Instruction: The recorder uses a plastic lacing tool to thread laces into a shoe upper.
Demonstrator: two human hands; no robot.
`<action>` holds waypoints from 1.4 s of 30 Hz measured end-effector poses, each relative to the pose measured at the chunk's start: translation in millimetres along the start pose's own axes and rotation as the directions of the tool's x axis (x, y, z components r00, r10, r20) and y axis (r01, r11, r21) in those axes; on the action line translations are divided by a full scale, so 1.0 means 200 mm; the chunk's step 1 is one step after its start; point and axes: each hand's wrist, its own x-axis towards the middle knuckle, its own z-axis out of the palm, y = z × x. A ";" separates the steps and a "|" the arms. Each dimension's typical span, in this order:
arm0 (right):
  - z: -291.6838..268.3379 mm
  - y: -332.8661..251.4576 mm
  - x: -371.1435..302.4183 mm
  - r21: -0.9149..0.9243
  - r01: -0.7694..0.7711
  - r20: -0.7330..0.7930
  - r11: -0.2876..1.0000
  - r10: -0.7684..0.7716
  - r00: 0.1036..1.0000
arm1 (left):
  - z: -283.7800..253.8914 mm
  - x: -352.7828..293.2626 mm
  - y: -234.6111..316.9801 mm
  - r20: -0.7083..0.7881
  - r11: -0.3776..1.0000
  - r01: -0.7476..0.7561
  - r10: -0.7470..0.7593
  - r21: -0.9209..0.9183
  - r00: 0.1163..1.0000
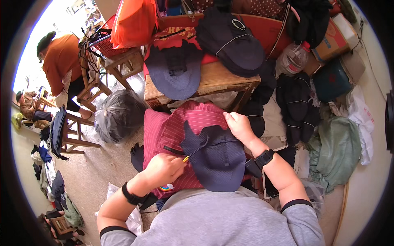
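Note:
A dark navy fabric piece [219, 160], rounded at the near end and jagged at the far end, lies across my lap on a maroon striped cloth [158, 127]. My left hand [166, 169] is closed around a small, thin tool with a yellow handle [186, 158]. Its narrow end points at the left edge of the navy piece; whether it pierces the fabric I cannot tell. At the far right edge of that piece, my right hand [239, 126] is closed in a pinch on the fabric, with most of its fingertips hidden.
Ahead, a wooden bench [209, 80] bears a similar navy piece [174, 71] and a tied dark stack [234, 45]. More tied bundles [296, 102] and a green sack [336, 139] lie right. A grey plastic bag [119, 117], stools [76, 131] and a bending person [63, 57] are left.

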 end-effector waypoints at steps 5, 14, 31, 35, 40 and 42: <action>0.09 -0.07 -0.10 0.094 -0.093 -0.009 0.991 0.094 0.996 | 0.00 -0.17 0.14 -0.083 0.942 0.317 -0.327 -0.111 0.941; 0.08 -0.04 -0.02 0.053 -0.006 -0.074 0.999 0.010 0.997 | 0.09 0.13 0.17 0.129 0.377 0.394 -0.566 -0.838 0.814; -0.16 0.00 0.00 0.217 -0.223 0.268 0.950 0.162 0.950 | 0.05 -0.54 -0.41 -0.186 0.163 -0.110 -0.950 -0.980 0.250; -0.32 -0.03 -0.15 0.241 -0.132 0.382 0.962 0.031 0.924 | 0.03 -0.51 -0.35 -0.130 0.089 -0.147 -0.946 -0.985 0.298; -0.44 -0.03 -0.22 0.310 -0.406 0.575 0.860 0.170 0.800 | 0.00 -0.48 -0.39 -0.091 0.029 -0.163 -0.918 -0.986 0.386; -0.48 -0.15 -0.22 0.220 -0.469 0.560 0.856 0.283 0.779 | 0.02 -0.47 -0.41 -0.089 0.011 -0.207 -0.923 -0.978 0.375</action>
